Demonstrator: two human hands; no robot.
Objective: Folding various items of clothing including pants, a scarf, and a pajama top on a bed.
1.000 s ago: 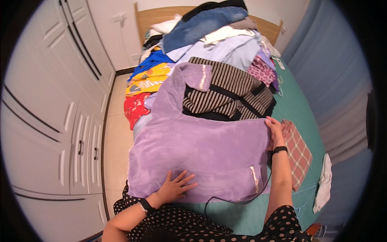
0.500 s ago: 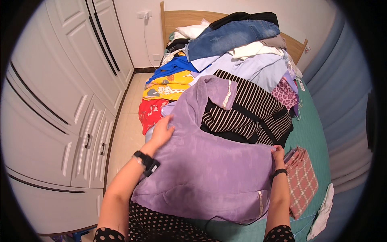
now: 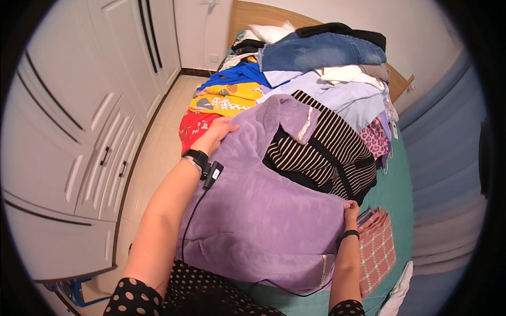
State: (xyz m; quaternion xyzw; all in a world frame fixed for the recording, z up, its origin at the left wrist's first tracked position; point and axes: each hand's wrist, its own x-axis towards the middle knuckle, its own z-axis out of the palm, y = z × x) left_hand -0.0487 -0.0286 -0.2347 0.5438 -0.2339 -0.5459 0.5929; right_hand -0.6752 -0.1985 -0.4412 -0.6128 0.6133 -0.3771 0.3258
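Observation:
A purple plush long-sleeved top (image 3: 263,210) lies spread out in front of me, with a lace-trimmed sleeve end (image 3: 305,126) folded over at the far side. At its left edge, near the base of that sleeve, my left hand (image 3: 215,134) rests with its fingers stretched over the cloth. My right hand (image 3: 351,209) pinches the top's right edge between thumb and fingertips. Beyond the purple top lies a black garment with light stripes (image 3: 337,142), partly covered by the sleeve.
Piled clothes cover the bed's far part, including jeans (image 3: 321,52), a yellow printed piece (image 3: 224,100) and a red one (image 3: 195,129). A pink checked cloth (image 3: 378,250) lies right on the green sheet (image 3: 395,195). White wardrobes (image 3: 63,158) stand left; a blue-grey curtain (image 3: 443,158) hangs right.
My left hand has moved farther away along the purple top's left edge, toward the sleeve. My right hand keeps its pinch on the right edge. The view has shifted slightly.

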